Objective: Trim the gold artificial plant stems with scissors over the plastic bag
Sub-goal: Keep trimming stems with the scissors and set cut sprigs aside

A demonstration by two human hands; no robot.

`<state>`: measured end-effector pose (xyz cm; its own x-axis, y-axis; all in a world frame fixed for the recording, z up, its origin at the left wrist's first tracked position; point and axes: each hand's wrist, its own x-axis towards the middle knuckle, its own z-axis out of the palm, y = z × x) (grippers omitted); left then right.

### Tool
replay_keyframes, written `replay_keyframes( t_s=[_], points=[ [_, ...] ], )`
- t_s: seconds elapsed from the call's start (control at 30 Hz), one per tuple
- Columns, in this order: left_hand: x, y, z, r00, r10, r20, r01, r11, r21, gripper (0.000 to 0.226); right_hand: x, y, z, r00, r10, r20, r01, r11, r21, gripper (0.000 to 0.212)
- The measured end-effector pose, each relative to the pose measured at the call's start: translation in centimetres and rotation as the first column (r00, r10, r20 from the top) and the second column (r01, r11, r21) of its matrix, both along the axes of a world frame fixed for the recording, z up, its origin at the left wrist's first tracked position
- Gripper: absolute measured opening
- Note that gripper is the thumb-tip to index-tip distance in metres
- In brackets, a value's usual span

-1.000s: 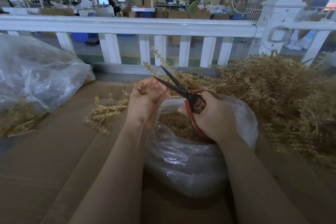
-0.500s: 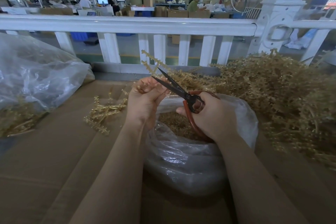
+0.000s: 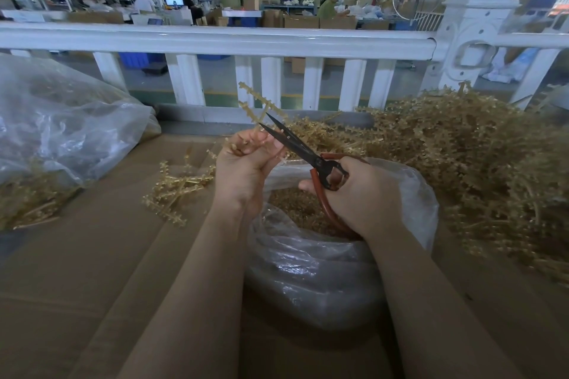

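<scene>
My left hand (image 3: pixel 243 166) grips a gold artificial plant stem (image 3: pixel 255 101) whose spiky sprigs stick up above the fingers. My right hand (image 3: pixel 354 194) holds red-handled scissors (image 3: pixel 295 144); the dark blades are slightly apart and point up-left, their tips beside the stem just above my left fingers. Both hands hover over a clear plastic bag (image 3: pixel 323 271) that holds gold trimmings. A small bunch of gold stems (image 3: pixel 175 191) lies on the cardboard to the left of my left wrist.
A big heap of gold stems (image 3: pixel 462 163) covers the right side of the cardboard-covered table (image 3: pixel 92 286). A second clear bag (image 3: pixel 55 132) with gold pieces sits at the left. A white railing (image 3: pixel 215 40) runs along the far edge.
The stem in my left hand has tilted a little to the left. The scissor blades stay at the stem and are still slightly apart. Both hands hold their places over the bag.
</scene>
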<state>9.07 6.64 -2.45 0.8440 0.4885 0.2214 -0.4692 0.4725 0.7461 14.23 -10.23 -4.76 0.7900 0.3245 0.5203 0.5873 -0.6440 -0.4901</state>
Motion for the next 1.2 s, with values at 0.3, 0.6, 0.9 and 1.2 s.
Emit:
replay_keyframes(
  t_s=[0.3, 0.6, 0.9, 1.2],
  points=[
    [-0.20, -0.12, 0.03, 0.999, 0.005, -0.040, -0.002, 0.998, 0.058, 0.022, 0.19, -0.04, 0.00, 1.000, -0.004, 0.013, 0.004, 1.000, -0.001, 0.062],
    [-0.13, -0.09, -0.13, 0.998, -0.022, -0.060, 0.030, 0.991, 0.134, 0.020, 0.08, -0.14, 0.03, 1.000, -0.010, 0.004, 0.010, 1.000, -0.004, 0.059],
    [-0.15, -0.09, -0.23, 0.993, -0.010, -0.116, 0.019, 0.997, 0.070, 0.025, 0.04, 0.06, 0.10, 1.000, 0.002, -0.018, -0.001, 1.000, 0.023, 0.053],
    [-0.13, -0.05, -0.27, 0.996, 0.035, -0.087, -0.023, 0.990, 0.140, 0.029, 0.16, -0.31, 0.16, 1.000, -0.021, 0.012, 0.021, 0.999, -0.046, 0.065]
  ],
)
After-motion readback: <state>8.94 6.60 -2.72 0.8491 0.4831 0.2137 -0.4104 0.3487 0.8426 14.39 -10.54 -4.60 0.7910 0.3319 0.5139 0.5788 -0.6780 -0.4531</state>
